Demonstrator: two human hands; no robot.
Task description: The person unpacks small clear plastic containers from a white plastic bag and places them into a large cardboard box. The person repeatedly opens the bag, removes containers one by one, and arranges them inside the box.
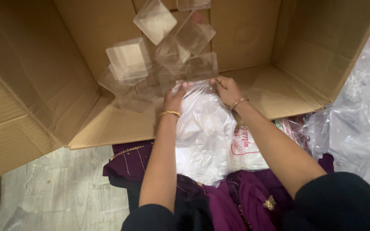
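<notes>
A clear plastic bag [204, 128] with white contents lies on my lap, its mouth pointing into a big cardboard box [65, 64]. My left hand [174, 99] pinches the bag's left edge at the mouth. My right hand [226, 90] grips the right edge of the mouth. Both wrists wear gold bangles. Just beyond the bag's mouth, several clear square plastic containers [159, 60] lie piled inside the box.
The box lies on its side with its flaps [108, 126] spread on the floor. Crumpled clear plastic sheeting [356, 115] fills the right side. A white printed bag [247, 149] sits under the clear one. Purple embroidered cloth [133, 162] covers my lap. Grey wood-look floor [61, 188] is at the left.
</notes>
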